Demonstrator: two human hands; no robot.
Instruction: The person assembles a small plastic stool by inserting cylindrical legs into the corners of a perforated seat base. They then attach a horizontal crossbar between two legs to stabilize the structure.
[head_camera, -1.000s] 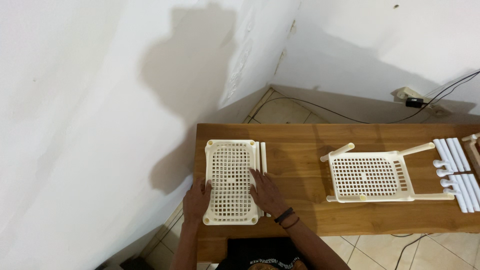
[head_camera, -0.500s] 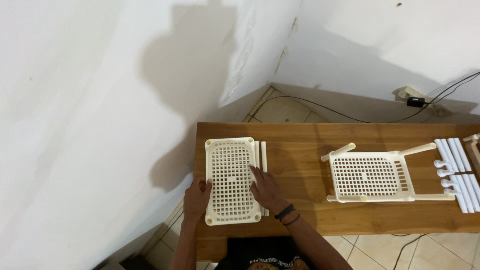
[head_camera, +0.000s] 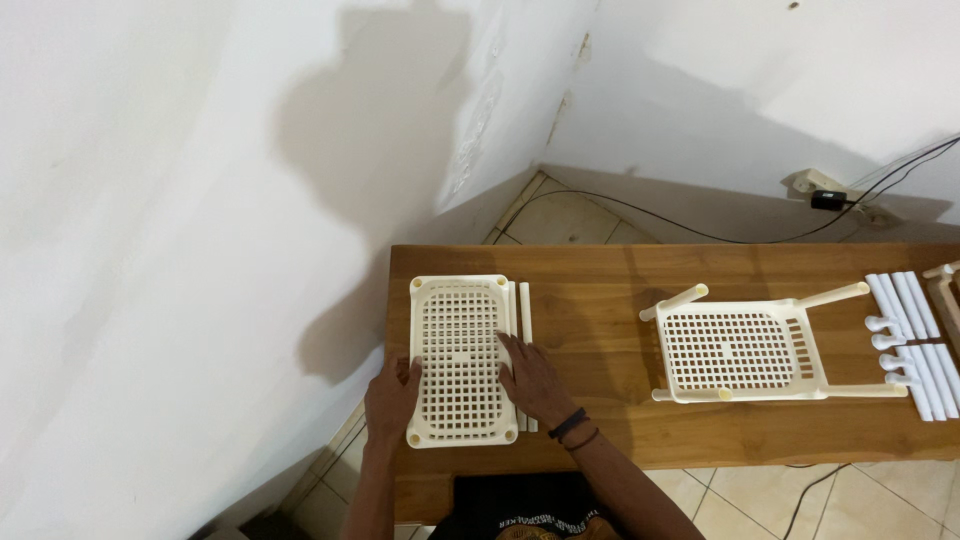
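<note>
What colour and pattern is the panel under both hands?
Cream-white plastic panel with a square-grid perforated surface, lying flat on the wooden table; seen in the head view.

cream grid-patterned shelf panel (head_camera: 460, 358), brown wooden table (head_camera: 600, 300), white tubes (head_camera: 915, 340)

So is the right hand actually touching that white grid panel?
Touching. The head view shows the right hand lying flat on the grid panel, fingers spread over its right edge, with no gap visible.
</note>
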